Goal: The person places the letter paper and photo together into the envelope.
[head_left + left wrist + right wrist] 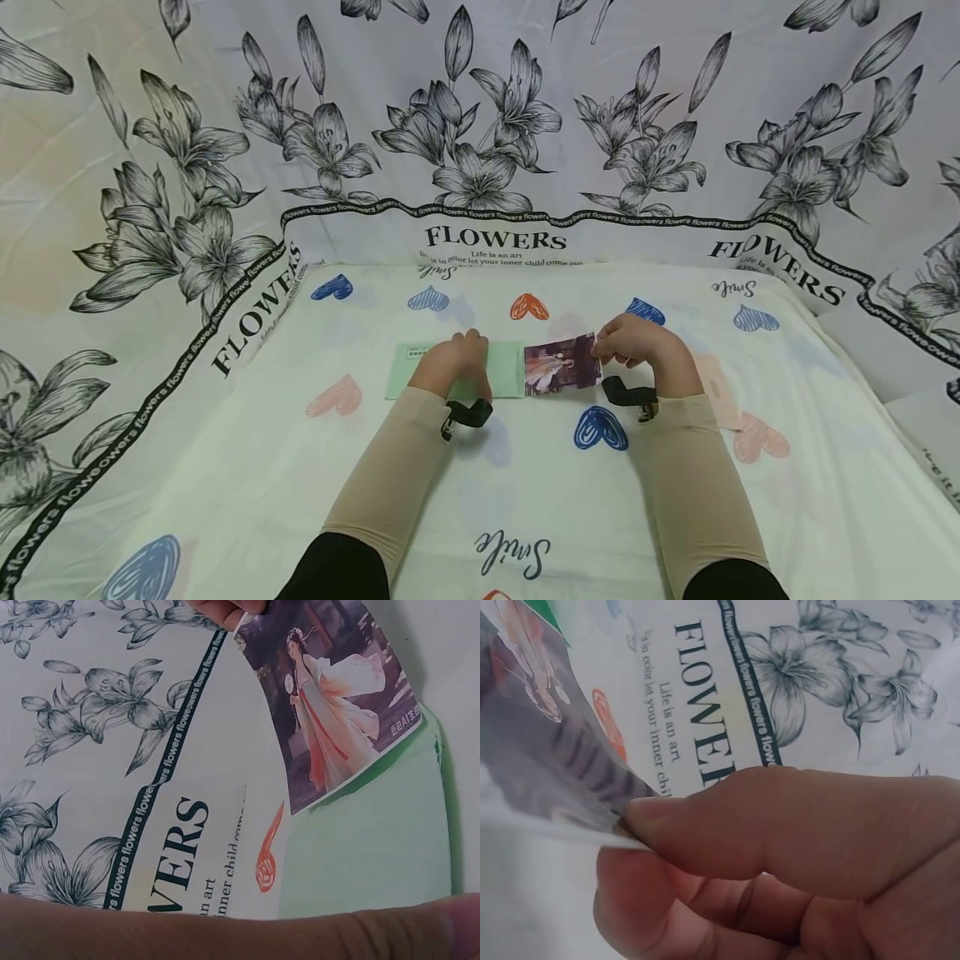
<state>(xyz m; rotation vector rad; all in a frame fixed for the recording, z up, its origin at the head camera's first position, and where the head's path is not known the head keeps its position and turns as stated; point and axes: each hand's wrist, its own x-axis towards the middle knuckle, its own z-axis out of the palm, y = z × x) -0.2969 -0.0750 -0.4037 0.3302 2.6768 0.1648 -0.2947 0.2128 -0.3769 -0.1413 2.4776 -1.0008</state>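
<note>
A light green envelope [504, 371] lies flat on the bed-like surface, with small print near its left end. My left hand [453, 364] arches over its middle, fingers at the far edge and thumb at the near one, holding it. A glossy photo [558, 367] of a figure in a flowing pale and coral robe meets the envelope's right end; in the left wrist view its edge overlaps the open mouth. My right hand [637, 346] pinches the photo's outer corner between thumb [705, 825] and index finger, and the photo bends slightly there.
A peach-pink flat piece [718, 390] lies beyond the right forearm, partly hidden by it. The white cloth [555, 483] bears printed hearts and "Smile" lettering. Behind it rises a flower-printed cloth [330, 242]. Black straps [471, 413] circle both wrists.
</note>
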